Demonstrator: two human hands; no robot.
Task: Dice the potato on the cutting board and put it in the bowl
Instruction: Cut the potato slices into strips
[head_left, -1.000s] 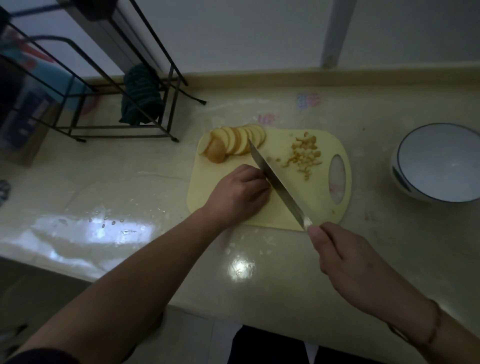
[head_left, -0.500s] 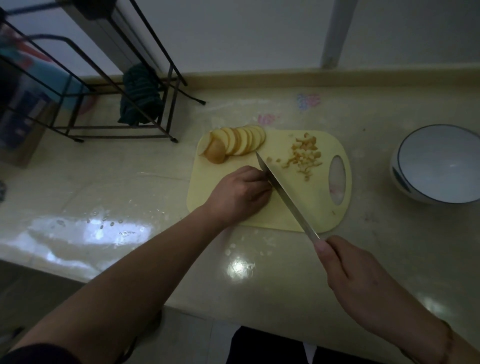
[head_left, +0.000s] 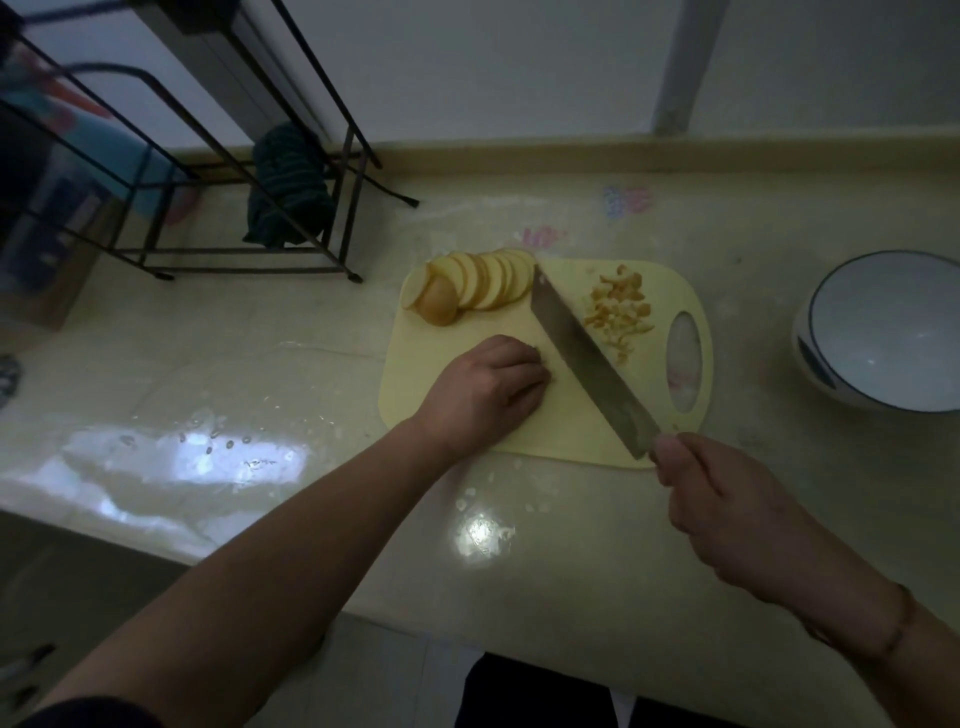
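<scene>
On glossy beige counter (head_left: 571, 561), we are pinning a yellow plastic board (head_left: 415, 374) with our curled left hand (head_left: 485, 395) while our right hand (head_left: 727, 504) is gripping a flat steel knife (head_left: 582, 358) slanting far-left between fanned potato slices (head_left: 483, 288) and dice (head_left: 618, 312), with the round bowl (head_left: 883, 332) well right.

Fanned potato slices (head_left: 480, 288) and dice (head_left: 621, 312) on yellow cutting board (head_left: 426, 374); white bowl (head_left: 883, 332) apart

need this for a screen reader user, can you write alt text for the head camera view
A person's right hand holds a knife slanted across a yellow cutting board, while the left hand rests curled on the board beside the blade. Fanned potato slices lie at the board's far left, a diced pile right of the blade, and a white bowl on the counter's right.
</scene>
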